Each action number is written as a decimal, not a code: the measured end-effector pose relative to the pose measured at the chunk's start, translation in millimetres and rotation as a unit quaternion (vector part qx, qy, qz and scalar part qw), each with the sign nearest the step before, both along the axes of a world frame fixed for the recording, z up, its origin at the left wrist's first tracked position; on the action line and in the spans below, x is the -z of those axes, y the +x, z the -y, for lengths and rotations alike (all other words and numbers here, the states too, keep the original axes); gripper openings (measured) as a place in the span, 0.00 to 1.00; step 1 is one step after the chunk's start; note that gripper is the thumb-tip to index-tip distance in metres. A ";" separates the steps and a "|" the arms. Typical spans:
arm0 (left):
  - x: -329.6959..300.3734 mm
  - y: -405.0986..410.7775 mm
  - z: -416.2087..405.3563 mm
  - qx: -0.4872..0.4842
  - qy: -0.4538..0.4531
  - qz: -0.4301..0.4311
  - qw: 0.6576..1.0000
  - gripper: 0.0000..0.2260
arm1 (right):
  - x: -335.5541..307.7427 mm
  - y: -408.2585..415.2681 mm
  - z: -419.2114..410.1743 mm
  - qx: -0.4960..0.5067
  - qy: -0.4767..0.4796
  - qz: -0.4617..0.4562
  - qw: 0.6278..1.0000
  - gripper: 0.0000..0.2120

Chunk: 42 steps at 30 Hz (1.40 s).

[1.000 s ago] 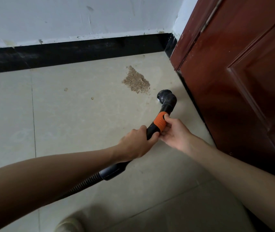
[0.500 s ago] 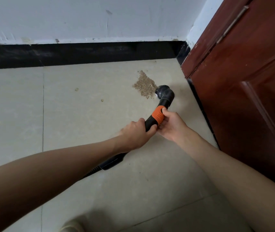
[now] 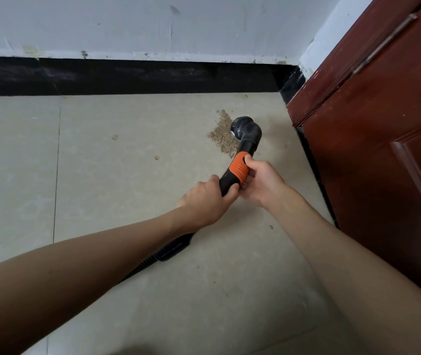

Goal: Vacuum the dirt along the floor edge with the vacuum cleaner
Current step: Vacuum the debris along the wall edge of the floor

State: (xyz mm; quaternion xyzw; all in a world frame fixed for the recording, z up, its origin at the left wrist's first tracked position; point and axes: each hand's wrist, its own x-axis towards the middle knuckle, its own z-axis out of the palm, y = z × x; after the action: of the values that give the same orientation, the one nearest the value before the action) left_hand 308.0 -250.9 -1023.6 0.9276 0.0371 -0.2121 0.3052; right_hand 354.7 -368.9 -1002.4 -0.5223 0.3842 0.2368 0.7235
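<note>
Fingers of both hands grip vacuum wand [image 3: 230, 180], nozzle [image 3: 242, 128] up-right at dirt [image 3: 221, 134].

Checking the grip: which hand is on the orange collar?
The right hand; it pinches the orange collar, while the left hand grips the black tube below.

nozzle [image 3: 246, 129] moved forward, onto dirt pile [image 3: 222, 135]

A white wall [image 3: 132, 21] with scuff marks runs along the top of the view. A black baseboard [image 3: 127, 76] lines its foot. A dark red wooden door [image 3: 383, 129] stands at the right, with a metal hinge [image 3: 383, 44] along its edge. Thin grout lines cross the beige tiled floor [image 3: 101, 175].
</note>
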 end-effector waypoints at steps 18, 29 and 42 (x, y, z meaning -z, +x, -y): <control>-1.2 43.0 -16.8 -0.062 -0.060 -0.012 0.996 0.20 | 10.0 59.3 -22.8 -0.035 -0.042 0.012 0.998 0.12; -4.7 54.7 -13.9 -0.044 -0.074 -0.013 0.996 0.19 | 2.1 66.3 -14.4 -0.046 -0.048 0.019 0.998 0.16; -6.3 -12.9 29.2 0.116 -0.037 -0.027 0.992 0.19 | -3.0 -39.6 52.2 0.060 -0.003 -0.001 0.998 0.12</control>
State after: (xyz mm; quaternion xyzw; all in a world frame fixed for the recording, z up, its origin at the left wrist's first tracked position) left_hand 295.2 -280.2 -1017.2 0.9076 -0.0708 -0.2721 0.3117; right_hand 315.1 -421.1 -999.4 -0.5004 0.4166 0.1920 0.7343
